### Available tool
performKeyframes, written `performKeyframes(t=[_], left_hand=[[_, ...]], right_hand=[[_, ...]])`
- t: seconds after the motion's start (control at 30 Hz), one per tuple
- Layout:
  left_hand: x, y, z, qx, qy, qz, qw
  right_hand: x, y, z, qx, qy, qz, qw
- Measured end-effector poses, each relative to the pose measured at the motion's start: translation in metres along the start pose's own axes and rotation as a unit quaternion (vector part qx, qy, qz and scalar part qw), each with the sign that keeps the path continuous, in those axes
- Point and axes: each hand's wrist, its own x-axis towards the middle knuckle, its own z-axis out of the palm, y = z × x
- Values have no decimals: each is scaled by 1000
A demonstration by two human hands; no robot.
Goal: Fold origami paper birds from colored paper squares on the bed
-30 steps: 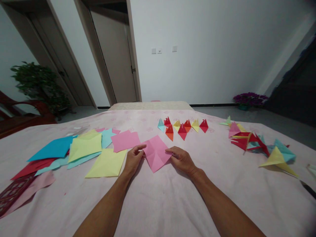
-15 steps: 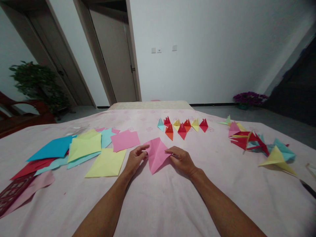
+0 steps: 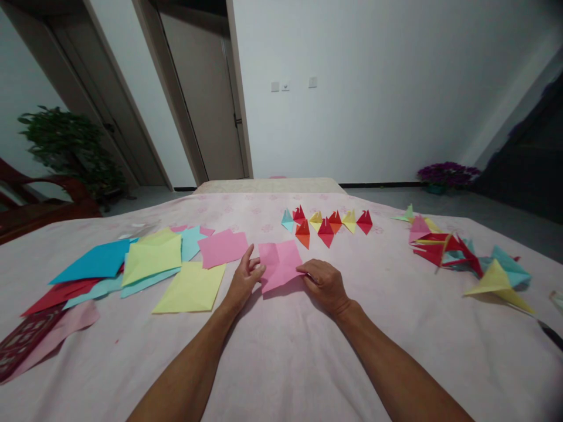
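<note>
A creased sheet of pink origami paper (image 3: 280,265) is between my hands, its edges roughly square to me. My right hand (image 3: 324,284) pinches its right edge between thumb and fingers. At the left edge, my left hand (image 3: 244,280) has its fingers apart, the fingertips close to or touching the paper. Beyond the sheet stand several small folded paper cranes, among them a red crane (image 3: 326,232), an orange crane (image 3: 303,233) and a light blue crane (image 3: 287,220).
At left lie loose sheets: yellow paper (image 3: 190,287), pink paper (image 3: 223,248), blue paper (image 3: 93,261) and red paper (image 3: 59,296). At right is a heap of folded pieces, including a yellow piece (image 3: 499,284) and a red piece (image 3: 444,249). A pink-white cloth (image 3: 281,363) covers the table.
The pink paper has turned from corner-toward-me to edge-toward-me. My left fingers have loosened and spread at its left side; my right hand keeps its pinch.
</note>
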Motion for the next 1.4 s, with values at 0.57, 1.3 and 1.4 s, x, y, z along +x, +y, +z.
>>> performKeyframes(t=[0.57,1.3,1.4], left_hand=[[6,-2,5,55,19,20,998],[-10,1,-29,467,-104,189,857],[0,0,-29,496,-123,193,838]], right_hand=[[4,-25,1,-75,-16,-113,991],[7,-42,18,-80,-151,1,985],[14,-43,9,-68,-192,61,977]])
